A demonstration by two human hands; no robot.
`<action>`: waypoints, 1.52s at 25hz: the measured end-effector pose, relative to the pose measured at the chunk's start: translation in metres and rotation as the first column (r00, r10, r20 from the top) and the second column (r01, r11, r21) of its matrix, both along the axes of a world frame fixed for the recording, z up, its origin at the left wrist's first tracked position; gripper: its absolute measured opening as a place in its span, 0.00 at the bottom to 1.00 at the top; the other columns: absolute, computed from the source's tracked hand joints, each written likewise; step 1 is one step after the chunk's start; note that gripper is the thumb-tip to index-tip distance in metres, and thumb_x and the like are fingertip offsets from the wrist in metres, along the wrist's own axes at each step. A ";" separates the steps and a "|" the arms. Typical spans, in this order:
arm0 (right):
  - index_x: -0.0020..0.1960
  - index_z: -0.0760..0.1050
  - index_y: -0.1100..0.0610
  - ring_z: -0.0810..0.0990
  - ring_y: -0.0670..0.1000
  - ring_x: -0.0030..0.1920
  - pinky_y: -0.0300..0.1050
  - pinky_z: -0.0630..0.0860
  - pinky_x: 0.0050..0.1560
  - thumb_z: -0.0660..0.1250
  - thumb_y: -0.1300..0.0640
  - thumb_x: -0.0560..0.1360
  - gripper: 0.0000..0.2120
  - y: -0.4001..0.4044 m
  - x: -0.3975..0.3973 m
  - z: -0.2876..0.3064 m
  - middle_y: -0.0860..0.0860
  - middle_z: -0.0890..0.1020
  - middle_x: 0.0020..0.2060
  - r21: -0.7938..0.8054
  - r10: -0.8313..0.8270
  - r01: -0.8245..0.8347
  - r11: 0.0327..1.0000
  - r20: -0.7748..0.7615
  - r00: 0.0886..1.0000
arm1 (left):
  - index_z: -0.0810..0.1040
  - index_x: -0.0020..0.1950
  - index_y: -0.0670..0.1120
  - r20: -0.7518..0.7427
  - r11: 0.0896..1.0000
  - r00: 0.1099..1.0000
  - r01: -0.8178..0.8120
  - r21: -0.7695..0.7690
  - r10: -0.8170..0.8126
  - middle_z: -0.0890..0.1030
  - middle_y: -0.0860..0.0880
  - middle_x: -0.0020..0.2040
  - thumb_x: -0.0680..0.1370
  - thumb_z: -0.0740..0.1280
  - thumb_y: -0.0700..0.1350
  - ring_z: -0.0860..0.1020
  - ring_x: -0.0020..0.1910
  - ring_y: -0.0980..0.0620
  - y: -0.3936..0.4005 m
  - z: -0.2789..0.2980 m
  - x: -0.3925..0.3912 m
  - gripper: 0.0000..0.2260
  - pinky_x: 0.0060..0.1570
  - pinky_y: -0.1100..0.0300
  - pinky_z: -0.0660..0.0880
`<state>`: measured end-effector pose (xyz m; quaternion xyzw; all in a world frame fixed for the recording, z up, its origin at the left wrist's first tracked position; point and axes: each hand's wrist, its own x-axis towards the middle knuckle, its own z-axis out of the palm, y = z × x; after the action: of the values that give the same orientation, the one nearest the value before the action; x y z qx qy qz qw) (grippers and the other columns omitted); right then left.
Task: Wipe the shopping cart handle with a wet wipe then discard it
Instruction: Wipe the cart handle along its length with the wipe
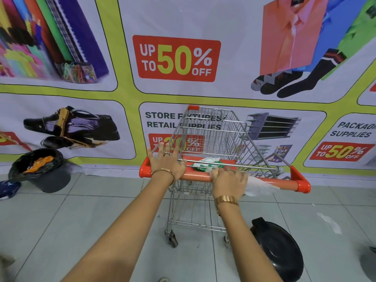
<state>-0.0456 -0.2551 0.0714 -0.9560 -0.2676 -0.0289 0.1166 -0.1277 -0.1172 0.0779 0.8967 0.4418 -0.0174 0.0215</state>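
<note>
A small wire shopping cart (213, 135) stands against the banner wall, its orange handle (274, 181) running across in front of me. My left hand (165, 162) rests flat on the handle's left part, fingers spread, holding nothing. My right hand (228, 181) presses a white wet wipe (258, 186) onto the middle of the handle; the wipe trails out to the right of my fingers. A green and white wipes packet (205, 164) lies on the cart's child seat just behind the handle.
A black bin lined with a black bag (38, 169) stands on the floor at the left, with orange waste inside. A black bin lid (278, 249) lies on the tiles at lower right. A scrap of white paper (330, 222) lies further right.
</note>
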 end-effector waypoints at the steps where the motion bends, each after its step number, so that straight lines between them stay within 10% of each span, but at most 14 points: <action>1: 0.46 0.79 0.54 0.74 0.55 0.54 0.53 0.63 0.60 0.52 0.52 0.76 0.17 0.010 -0.010 0.001 0.52 0.83 0.48 0.029 0.033 -0.033 0.999 -0.011 0.999 | 0.51 0.76 0.54 -0.003 1.000 1.000 0.000 -0.002 0.000 0.50 0.48 0.79 0.77 0.46 0.59 0.44 0.77 0.48 0.001 0.000 0.000 0.28 0.71 0.36 0.37; 5: 0.44 0.77 0.56 0.75 0.54 0.49 0.49 0.66 0.53 0.51 0.54 0.76 0.16 -0.002 -0.004 0.002 0.53 0.83 0.45 0.027 0.170 -0.170 0.985 0.012 0.985 | 0.51 0.76 0.55 0.012 1.000 1.000 -0.007 -0.026 0.007 0.50 0.48 0.79 0.77 0.47 0.60 0.43 0.77 0.48 0.005 -0.001 -0.005 0.28 0.72 0.35 0.38; 11: 0.47 0.77 0.55 0.74 0.56 0.54 0.50 0.63 0.62 0.53 0.54 0.77 0.14 -0.052 0.045 0.000 0.53 0.83 0.49 -0.031 -0.106 0.108 0.994 0.050 0.993 | 0.53 0.76 0.55 -0.021 1.000 1.000 0.016 0.003 -0.016 0.51 0.49 0.79 0.77 0.46 0.61 0.44 0.77 0.48 0.000 0.000 0.000 0.28 0.70 0.35 0.38; 32: 0.42 0.75 0.59 0.76 0.55 0.44 0.48 0.68 0.48 0.46 0.56 0.76 0.19 -0.023 0.009 0.006 0.57 0.83 0.42 0.098 0.174 -0.174 0.980 0.016 0.985 | 0.49 0.77 0.44 0.032 0.995 0.994 0.101 -0.023 -0.100 0.50 0.48 0.79 0.79 0.46 0.58 0.45 0.77 0.48 0.001 0.003 -0.007 0.30 0.75 0.45 0.45; 38: 0.45 0.73 0.58 0.76 0.57 0.50 0.49 0.68 0.55 0.57 0.59 0.75 0.07 -0.077 0.058 0.005 0.56 0.82 0.45 0.085 -0.130 0.129 0.988 0.007 0.992 | 0.49 0.77 0.44 0.058 0.989 0.988 0.143 0.024 -0.144 0.51 0.47 0.79 0.80 0.47 0.56 0.46 0.77 0.48 -0.005 0.004 -0.004 0.28 0.74 0.45 0.46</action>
<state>0.0123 -0.3322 0.0763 -0.9653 -0.2045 -0.0538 0.1530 -0.1313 -0.1226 0.0822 0.9265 0.3754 0.0122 0.0242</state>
